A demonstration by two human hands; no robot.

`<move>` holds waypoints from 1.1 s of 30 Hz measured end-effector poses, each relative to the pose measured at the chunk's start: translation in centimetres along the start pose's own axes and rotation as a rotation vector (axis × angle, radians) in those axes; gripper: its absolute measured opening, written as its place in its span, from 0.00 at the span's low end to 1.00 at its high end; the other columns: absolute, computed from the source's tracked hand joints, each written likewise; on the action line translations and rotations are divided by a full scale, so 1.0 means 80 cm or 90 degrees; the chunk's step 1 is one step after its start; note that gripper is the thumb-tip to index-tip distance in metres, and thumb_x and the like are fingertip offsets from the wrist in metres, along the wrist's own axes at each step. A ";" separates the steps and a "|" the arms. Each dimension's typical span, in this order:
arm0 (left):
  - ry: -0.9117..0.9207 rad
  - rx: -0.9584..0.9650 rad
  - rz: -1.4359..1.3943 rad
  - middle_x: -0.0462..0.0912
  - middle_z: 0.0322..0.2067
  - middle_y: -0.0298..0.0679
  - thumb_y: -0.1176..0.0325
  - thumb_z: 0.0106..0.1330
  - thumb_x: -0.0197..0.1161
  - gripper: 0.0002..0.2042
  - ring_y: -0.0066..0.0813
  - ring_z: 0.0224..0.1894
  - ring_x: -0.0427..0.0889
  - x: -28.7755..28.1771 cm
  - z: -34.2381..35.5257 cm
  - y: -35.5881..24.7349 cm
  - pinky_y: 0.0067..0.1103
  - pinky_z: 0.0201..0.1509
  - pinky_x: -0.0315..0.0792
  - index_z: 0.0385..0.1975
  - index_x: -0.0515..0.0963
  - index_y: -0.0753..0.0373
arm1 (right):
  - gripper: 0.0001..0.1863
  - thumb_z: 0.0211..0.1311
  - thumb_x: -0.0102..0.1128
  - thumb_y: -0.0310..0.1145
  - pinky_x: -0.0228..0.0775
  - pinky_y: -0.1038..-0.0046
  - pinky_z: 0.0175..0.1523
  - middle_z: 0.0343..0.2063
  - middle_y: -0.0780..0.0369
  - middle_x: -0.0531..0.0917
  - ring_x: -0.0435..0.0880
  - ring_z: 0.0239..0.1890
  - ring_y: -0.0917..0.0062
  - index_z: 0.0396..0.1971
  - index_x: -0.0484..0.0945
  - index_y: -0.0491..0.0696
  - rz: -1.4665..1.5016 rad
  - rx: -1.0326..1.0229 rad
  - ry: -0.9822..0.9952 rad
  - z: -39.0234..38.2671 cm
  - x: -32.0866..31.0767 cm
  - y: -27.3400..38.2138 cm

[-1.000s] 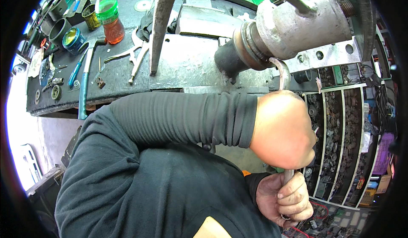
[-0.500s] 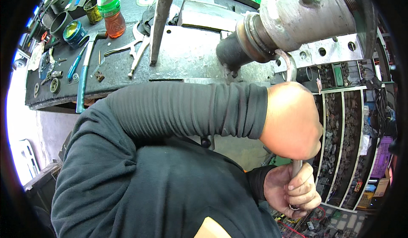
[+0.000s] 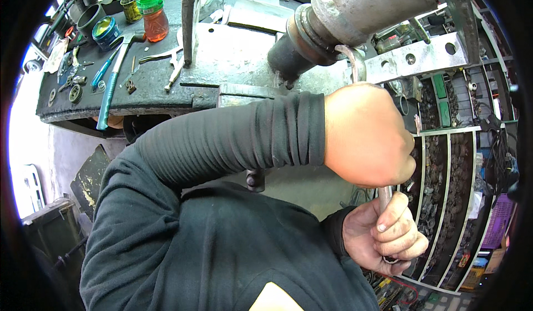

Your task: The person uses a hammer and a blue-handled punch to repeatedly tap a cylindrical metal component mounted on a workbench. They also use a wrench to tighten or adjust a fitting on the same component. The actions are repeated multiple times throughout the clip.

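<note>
A metal hook spanner (image 3: pixel 358 67) has its curved end against the collar (image 3: pixel 313 33) of a large grey metal cylinder (image 3: pixel 372 6). My left hand (image 3: pixel 369 136) is wrapped around the spanner's upper handle, and my left forearm crosses in front of my chest. Just below it, my right hand (image 3: pixel 386 233) grips the lower end of the same handle. A dark rod end (image 3: pixel 291 56) of the cylinder points down to the left, over the bench. Where exactly the hook's tip sits on the collar cannot be made out.
On the workbench (image 3: pixel 166 97) to the left lie a hammer (image 3: pixel 114 81), locking pliers (image 3: pixel 175 69) and a bottle of red liquid (image 3: pixel 155 22). An upright steel bar (image 3: pixel 189 22) stands near the cylinder. Shelves of metal parts (image 3: pixel 444 200) stand at the right, with a purple crate (image 3: pixel 499 219).
The bench and cylinder have shifted up and left in view. Both hands keep their hold on the spanner; the left hand now appears further left and higher, with more handle showing between them.
</note>
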State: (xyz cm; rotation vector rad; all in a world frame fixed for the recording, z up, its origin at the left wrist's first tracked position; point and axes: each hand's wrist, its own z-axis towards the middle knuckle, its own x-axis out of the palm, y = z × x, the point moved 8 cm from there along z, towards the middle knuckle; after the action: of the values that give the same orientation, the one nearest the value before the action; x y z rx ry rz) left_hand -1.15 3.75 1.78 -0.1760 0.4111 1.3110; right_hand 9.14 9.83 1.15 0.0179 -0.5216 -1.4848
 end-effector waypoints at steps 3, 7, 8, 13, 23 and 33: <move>-0.015 0.003 -0.004 0.67 0.13 0.29 0.60 0.42 0.59 0.11 0.28 0.15 0.73 -0.001 0.000 0.001 0.26 0.15 0.65 0.12 0.64 0.54 | 0.15 0.63 0.50 0.38 0.62 0.78 0.27 0.04 0.71 0.64 0.58 0.07 0.85 0.18 0.61 0.55 0.008 -0.011 -0.016 0.003 -0.001 -0.001; -0.018 0.001 -0.016 0.67 0.13 0.30 0.61 0.43 0.59 0.11 0.28 0.15 0.74 -0.009 0.001 0.001 0.26 0.15 0.66 0.12 0.64 0.55 | 0.14 0.61 0.51 0.37 0.60 0.79 0.26 0.05 0.72 0.64 0.60 0.08 0.86 0.18 0.61 0.55 -0.005 -0.030 0.002 0.005 0.008 0.001; -0.021 -0.001 -0.017 0.68 0.13 0.30 0.61 0.44 0.59 0.11 0.28 0.15 0.74 -0.010 0.002 0.002 0.26 0.15 0.66 0.12 0.64 0.55 | 0.13 0.59 0.51 0.38 0.60 0.79 0.30 0.05 0.73 0.63 0.59 0.09 0.86 0.18 0.61 0.55 0.001 -0.022 0.022 0.009 0.009 0.003; -0.003 -0.019 -0.034 0.69 0.13 0.30 0.60 0.45 0.60 0.11 0.29 0.15 0.75 -0.006 0.006 0.004 0.27 0.15 0.67 0.12 0.66 0.56 | 0.12 0.56 0.51 0.40 0.58 0.81 0.29 0.06 0.74 0.62 0.58 0.10 0.87 0.19 0.60 0.55 0.021 -0.044 0.084 0.019 0.012 0.006; 0.115 -0.051 -0.032 0.75 0.15 0.31 0.58 0.46 0.60 0.09 0.30 0.19 0.80 0.013 0.001 0.003 0.28 0.19 0.72 0.14 0.72 0.55 | 0.12 0.58 0.51 0.38 0.57 0.78 0.35 0.07 0.72 0.62 0.59 0.14 0.85 0.19 0.60 0.55 0.026 -0.019 -0.002 -0.008 -0.018 0.002; 0.142 -0.114 -0.108 0.77 0.17 0.32 0.60 0.44 0.61 0.07 0.31 0.22 0.82 0.015 0.002 0.008 0.28 0.21 0.73 0.15 0.75 0.56 | 0.11 0.56 0.52 0.37 0.58 0.83 0.31 0.08 0.73 0.65 0.62 0.15 0.86 0.19 0.61 0.55 -0.006 0.003 -0.045 -0.004 -0.019 0.003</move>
State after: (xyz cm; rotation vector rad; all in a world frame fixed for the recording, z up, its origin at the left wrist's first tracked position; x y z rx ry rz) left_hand -1.49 5.08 1.50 -0.5005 0.4560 1.1640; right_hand 9.51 11.19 0.45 -0.0284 -0.5826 -1.4980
